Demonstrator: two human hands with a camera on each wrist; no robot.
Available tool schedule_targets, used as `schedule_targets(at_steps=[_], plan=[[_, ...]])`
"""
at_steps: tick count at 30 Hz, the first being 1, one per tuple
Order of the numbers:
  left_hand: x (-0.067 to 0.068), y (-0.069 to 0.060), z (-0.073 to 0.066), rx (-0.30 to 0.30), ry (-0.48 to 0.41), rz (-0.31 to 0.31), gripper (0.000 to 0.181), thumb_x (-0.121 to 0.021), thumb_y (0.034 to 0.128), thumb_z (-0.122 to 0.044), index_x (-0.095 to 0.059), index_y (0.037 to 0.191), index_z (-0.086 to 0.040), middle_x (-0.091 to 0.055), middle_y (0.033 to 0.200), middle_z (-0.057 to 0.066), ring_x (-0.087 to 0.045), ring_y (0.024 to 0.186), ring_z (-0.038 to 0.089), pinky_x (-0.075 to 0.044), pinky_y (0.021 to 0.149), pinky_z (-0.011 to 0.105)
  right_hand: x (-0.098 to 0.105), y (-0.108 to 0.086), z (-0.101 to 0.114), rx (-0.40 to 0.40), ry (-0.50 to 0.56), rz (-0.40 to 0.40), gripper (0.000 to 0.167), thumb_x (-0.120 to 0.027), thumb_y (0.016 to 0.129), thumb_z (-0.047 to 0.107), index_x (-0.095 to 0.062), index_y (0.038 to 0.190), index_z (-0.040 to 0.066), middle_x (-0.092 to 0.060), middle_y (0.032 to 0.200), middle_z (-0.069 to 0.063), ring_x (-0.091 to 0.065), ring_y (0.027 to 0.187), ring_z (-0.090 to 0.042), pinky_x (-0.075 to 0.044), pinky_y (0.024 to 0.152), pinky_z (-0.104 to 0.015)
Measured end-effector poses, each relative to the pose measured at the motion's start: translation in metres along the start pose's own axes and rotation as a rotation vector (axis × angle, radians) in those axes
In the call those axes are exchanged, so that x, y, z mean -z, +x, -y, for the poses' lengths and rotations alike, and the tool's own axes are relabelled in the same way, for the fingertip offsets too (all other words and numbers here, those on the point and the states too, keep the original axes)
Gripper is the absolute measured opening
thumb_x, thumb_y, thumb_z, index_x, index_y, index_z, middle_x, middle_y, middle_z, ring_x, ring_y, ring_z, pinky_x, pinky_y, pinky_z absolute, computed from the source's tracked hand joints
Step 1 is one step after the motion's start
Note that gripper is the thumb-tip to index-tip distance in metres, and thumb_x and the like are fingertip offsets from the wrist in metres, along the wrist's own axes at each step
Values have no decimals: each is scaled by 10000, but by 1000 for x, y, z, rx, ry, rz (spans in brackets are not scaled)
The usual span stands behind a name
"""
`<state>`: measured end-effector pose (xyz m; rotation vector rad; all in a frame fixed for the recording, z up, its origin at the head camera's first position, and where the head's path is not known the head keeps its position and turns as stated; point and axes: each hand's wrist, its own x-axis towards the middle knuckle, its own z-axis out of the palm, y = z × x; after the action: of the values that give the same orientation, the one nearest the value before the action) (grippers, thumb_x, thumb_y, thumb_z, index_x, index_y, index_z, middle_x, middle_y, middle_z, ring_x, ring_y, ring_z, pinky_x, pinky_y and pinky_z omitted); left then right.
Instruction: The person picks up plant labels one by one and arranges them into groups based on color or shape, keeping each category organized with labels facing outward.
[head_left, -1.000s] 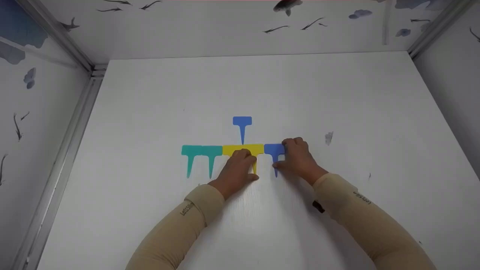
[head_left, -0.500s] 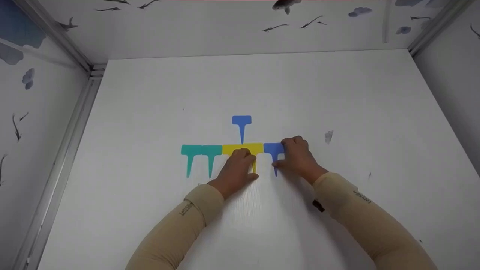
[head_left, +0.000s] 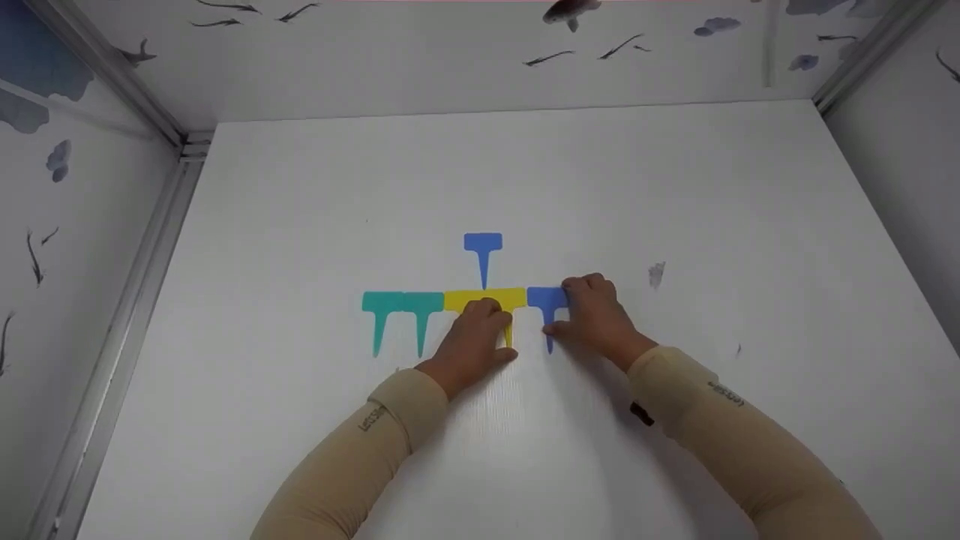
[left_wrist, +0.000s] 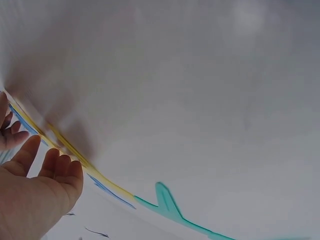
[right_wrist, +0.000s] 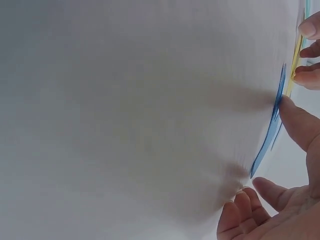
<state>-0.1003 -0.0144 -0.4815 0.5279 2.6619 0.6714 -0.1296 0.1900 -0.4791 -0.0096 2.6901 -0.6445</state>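
Note:
Flat T-shaped plastic plant labels lie on a white tabletop in the head view. From left to right, a row holds two teal labels [head_left: 381,302], two yellow labels [head_left: 517,298] and one blue label [head_left: 541,297], their heads side by side. My left hand [head_left: 472,337] rests its fingertips on the yellow pair, covering part of it; its thumb is by a stem's tip. At the right end, my right hand [head_left: 596,311] touches the blue label [right_wrist: 267,137] with thumb on the stem and a finger at the head's upper right corner. Both hands' fingers look fairly extended in the wrist views.
Above the yellow pair lies a second blue label [head_left: 483,242], its tip at their top edge. The white table [head_left: 300,195] meets patterned walls at the back and sides, with a metal frame [head_left: 161,202] on the left. A grey smudge [head_left: 656,275] marks the tabletop at right.

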Motion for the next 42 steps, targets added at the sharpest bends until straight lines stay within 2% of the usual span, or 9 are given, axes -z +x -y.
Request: schedule_targets(at_steps=[9,18,27,32,42], plan=[[1,-1,2,-8,4,-6,558,-701,888,-326,-517,1370,-112,-464,1340,46,-392,1266,194,-326,1112,302,1,1,-14,128,-70,-1,860,-822,758,371,-397,1428,39,-385,1441,-204,-358,1314,-372,-333,1096,-488],[2,-4,-1,4,-11,-14,554,-702,886,-324,-524,1368,-115,-472,1354,58,-403,1283,205,-332,1110,316,2,0,-22,244,-160,-16,835,-803,763,424,-443,1399,19,-452,1404,-191,-387,1294,-368,-315,1103,-508],[1,-5,0,4,-8,-18,542,-697,891,-323,-528,1363,-118,-474,1349,51,-406,1275,200,-330,1112,321,0,-1,-15,213,-186,6,871,-781,751,506,-436,1417,63,-413,1434,-161,-358,1314,-346,-328,1099,-502],[4,-6,0,27,-40,-15,546,-695,892,-329,-523,1373,-138,-453,1370,49,-395,1296,200,-329,1113,330,0,0,-11,204,-213,7,889,-789,741,504,-428,1429,71,-402,1443,-159,-352,1324,-349,-332,1095,-509],[6,-6,4,51,-32,-24,563,-694,892,-337,-516,1382,-125,-454,1382,65,-405,1300,212,-345,1104,336,-2,2,-12,181,-205,-1,888,-794,735,503,-434,1428,81,-402,1434,-159,-363,1308,-349,-345,1086,-511]])
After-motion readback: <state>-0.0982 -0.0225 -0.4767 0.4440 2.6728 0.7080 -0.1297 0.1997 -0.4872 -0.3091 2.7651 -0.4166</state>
